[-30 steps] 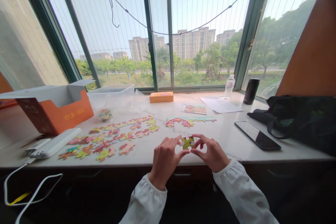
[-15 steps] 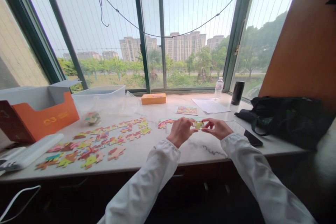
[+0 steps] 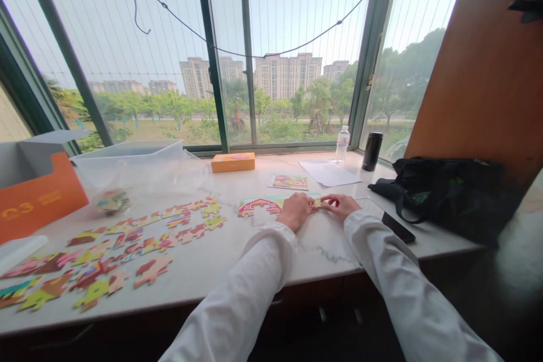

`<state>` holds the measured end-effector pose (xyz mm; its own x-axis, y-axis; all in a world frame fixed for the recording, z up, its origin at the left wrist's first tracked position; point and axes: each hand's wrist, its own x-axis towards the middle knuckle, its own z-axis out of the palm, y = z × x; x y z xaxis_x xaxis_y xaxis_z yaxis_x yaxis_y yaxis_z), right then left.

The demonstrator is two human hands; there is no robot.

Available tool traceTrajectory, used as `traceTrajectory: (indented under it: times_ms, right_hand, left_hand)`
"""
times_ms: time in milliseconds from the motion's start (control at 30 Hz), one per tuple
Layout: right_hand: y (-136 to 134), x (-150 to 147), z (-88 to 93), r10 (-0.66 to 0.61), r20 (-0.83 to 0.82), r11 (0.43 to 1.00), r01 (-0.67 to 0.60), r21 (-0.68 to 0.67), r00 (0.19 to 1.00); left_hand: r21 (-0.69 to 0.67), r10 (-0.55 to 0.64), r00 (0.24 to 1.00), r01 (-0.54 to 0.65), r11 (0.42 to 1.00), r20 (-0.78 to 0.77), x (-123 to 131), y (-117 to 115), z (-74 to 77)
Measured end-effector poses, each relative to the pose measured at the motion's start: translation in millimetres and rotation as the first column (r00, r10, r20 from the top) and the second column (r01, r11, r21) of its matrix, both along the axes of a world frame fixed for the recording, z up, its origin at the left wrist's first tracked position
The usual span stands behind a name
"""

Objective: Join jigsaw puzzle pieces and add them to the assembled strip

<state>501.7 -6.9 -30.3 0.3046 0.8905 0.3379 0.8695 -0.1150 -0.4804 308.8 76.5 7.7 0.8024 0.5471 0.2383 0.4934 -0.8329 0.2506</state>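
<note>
Between my two hands a yellow-green puzzle piece (image 3: pixel 316 202) shows only in part. My left hand (image 3: pixel 296 210) grips its left side with bent fingers, and my right hand (image 3: pixel 340 206) pinches its right side. The piece lies low, at the near edge of a partly assembled puzzle (image 3: pixel 261 205) with a red barn on it. My left hand hides much of that strip's right half. Behind it lies a small picture card (image 3: pixel 290 182) with a colourful scene. Loose puzzle pieces (image 3: pixel 153 270) are spread in rows over the table's left side.
An orange box (image 3: pixel 233 162), a clear plastic bin (image 3: pixel 127 159) and a large orange carton (image 3: pixel 40 198) stand at the back and left. Paper (image 3: pixel 328 173), a water bottle (image 3: pixel 342 144), a black flask (image 3: pixel 372 151), a phone-like dark slab (image 3: pixel 397 228) and a black bag (image 3: pixel 449 186) lie rightward.
The piece has gone from being held up between both hands to down at the puzzle's edge. My hands have moved closer together. The whole view has turned slightly right.
</note>
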Motion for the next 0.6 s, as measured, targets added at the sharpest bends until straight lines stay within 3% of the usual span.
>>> traceTrajectory:
  times_ms: [167, 600]
  right_hand:
    - [-2.9, -0.5, 2.9, -0.041, 0.065, 0.998, 0.044, -0.051, 0.997]
    - [-4.5, -0.4, -0.2, -0.099, 0.141, 0.994, 0.103, -0.024, 0.985]
  left_hand:
    - [-0.005, -0.035, 0.999, 0.035, 0.999, -0.004, 3.2, 4.3, -5.3]
    - [0.078, -0.069, 0.997, 0.065, 0.995, 0.040, 3.6, 0.9, -13.7]
